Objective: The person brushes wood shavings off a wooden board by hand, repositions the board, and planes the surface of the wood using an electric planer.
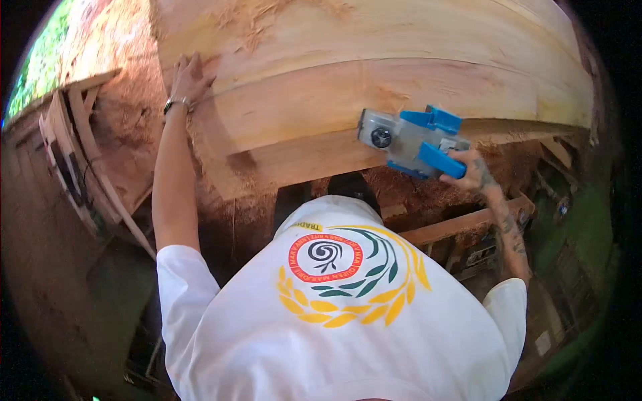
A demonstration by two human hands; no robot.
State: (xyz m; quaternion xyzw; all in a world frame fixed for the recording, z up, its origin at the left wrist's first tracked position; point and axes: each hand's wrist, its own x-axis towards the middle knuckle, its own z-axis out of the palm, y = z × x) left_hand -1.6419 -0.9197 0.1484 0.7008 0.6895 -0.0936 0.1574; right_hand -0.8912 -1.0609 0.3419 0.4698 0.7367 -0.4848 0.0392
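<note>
My left hand lies on the left end of a wide, pale wooden board, its fingers stretched out, with a watch on the wrist. At the right, my right hand is wrapped round the handle of a blue and grey electric planer. The planer is at the near edge of the boards, its round black knob facing left. Its underside is hidden, so I cannot tell whether it touches the wood. A long seam runs across the wooden surface between two boards.
Wood shavings are scattered over the boards. Wooden pieces lean at the left. Below the boards at the right is a wooden beam, with cluttered items beyond it. Reddish sawdust covers the ground at the far left.
</note>
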